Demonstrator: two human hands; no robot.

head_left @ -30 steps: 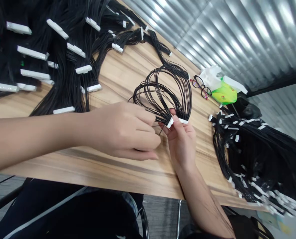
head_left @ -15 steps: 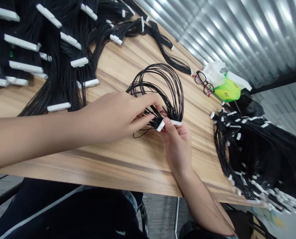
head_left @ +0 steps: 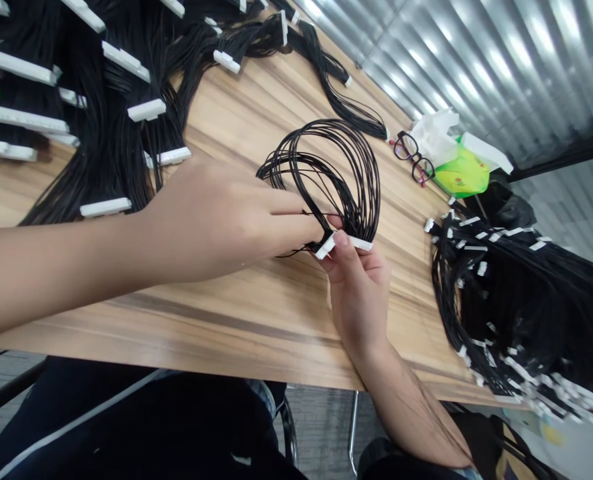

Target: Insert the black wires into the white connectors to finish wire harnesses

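Note:
A looped bundle of thin black wires (head_left: 326, 167) lies on the wooden table (head_left: 256, 300), both ends fitted with white connectors (head_left: 344, 241). My right hand (head_left: 359, 293) pinches those two connectors between thumb and fingers. My left hand (head_left: 216, 217) reaches across from the left, its fingertips closed on the wires just behind the left connector. One loose black wire curls out under my left fingers.
A large pile of black harnesses with long white connectors (head_left: 76, 100) fills the table's far left. Another heap of harnesses (head_left: 516, 300) lies at the right edge. Glasses (head_left: 414, 157), a green packet (head_left: 461, 177) and tissue sit at the back by a corrugated metal wall.
My left hand opened from a curled fist, reached to the wires near the connectors and pinched them. The loop and my right hand hardly moved; the view shifted slightly.

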